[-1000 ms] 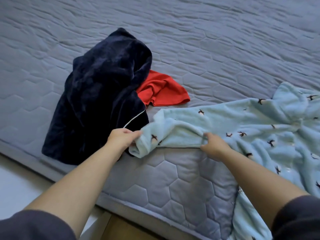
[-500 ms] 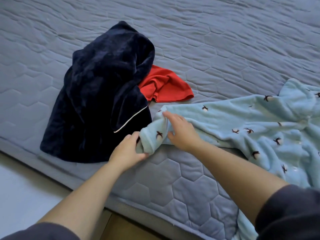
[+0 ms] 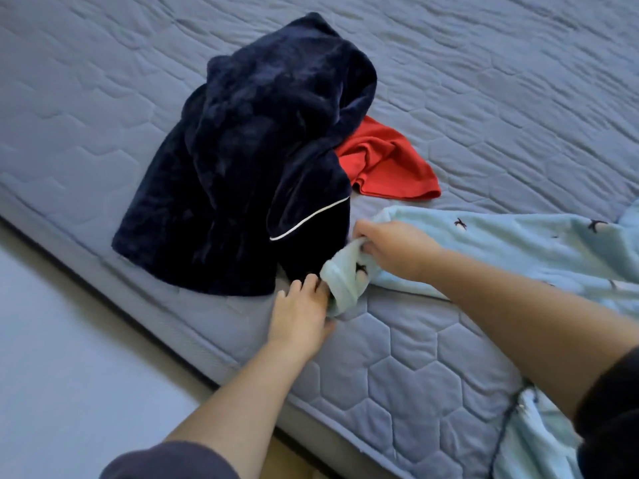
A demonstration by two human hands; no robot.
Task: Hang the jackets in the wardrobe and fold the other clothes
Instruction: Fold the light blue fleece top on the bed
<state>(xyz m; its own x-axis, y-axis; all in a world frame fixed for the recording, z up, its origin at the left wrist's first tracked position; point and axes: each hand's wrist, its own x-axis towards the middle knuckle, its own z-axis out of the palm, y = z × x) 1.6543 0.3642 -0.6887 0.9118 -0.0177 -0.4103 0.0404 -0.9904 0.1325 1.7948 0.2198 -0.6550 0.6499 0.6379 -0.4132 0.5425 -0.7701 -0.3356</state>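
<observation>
1. fleece is lying along the near edge of the bed, with its cuff just beside the navy garment and one part hanging over the bed's side at lower right.
2. right hand is gripping the fabric just behind the cuff, fingers curled into it.
3. left hand is lying on the bed with fingers nearly straight, touching the cuff's end and holding nothing that i can see.
4. likely step: the sleeve is being straightened for folding.
5. risk: only the right hand is holding, so a pull could end up bunching the sleeve instead of flattening it.
6. risk: the cuff is sitting close to the navy garment, so dragging it leftward could end up catching that pile and shifting the red top lying partly under it.
7. risk: the overhanging part is adding weight, so the fleece could start sliding toward the floor.
</observation>
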